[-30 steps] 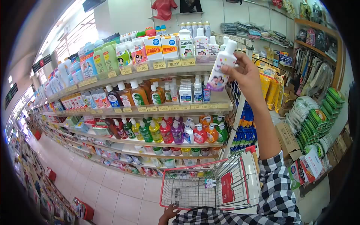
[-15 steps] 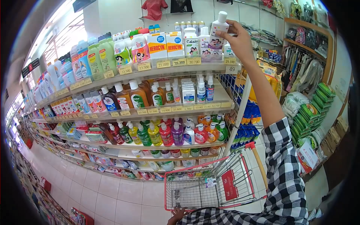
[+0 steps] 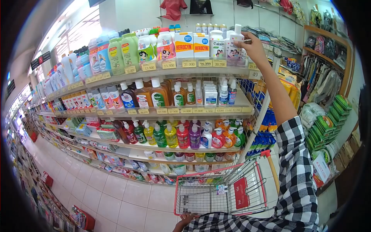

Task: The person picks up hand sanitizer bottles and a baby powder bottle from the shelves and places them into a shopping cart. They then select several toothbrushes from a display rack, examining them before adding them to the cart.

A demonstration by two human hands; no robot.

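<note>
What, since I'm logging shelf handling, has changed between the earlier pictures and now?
The right hand has moved the white bottle leftward from the shelf's end into the top shelf's row, turning it from tilted to nearly upright. It still holds it; the left hand stays at the cart's edge.

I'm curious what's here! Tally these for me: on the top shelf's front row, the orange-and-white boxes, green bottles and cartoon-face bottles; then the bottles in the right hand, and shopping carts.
Orange-and-white boxes: 2
Green bottles: 2
Cartoon-face bottles: 2
White bottle in the right hand: 1
Shopping cart: 1
Total: 8
</note>
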